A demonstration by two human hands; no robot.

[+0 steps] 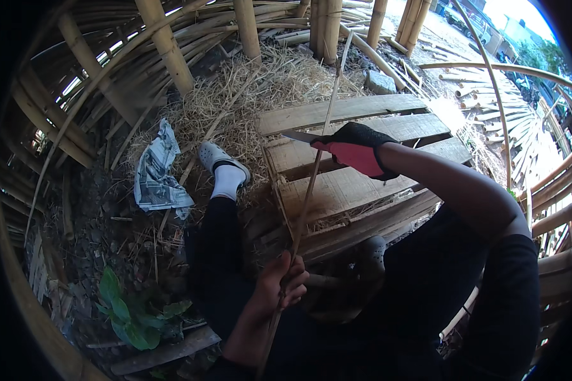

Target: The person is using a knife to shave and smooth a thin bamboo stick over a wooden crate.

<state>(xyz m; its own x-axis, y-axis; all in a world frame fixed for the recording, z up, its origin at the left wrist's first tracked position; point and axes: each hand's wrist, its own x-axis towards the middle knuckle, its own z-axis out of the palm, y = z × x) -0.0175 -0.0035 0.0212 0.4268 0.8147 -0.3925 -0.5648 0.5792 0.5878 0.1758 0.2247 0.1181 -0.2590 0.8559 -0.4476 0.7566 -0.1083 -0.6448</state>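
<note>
the left hand (285, 282) is gripping the bamboo strip (309, 185), probably steadying it over the slatted pallet (349, 189), while the right hand (356, 149) (gloved, likely against cuts) is clasping a knife (300, 136) at the strip.

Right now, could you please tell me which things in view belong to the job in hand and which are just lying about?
In the job:
strip, held in the left hand
knife, in the gloved right hand

Apparently just lying about:
newspaper
straw
stone
pallet, though the strip passes over it
</note>
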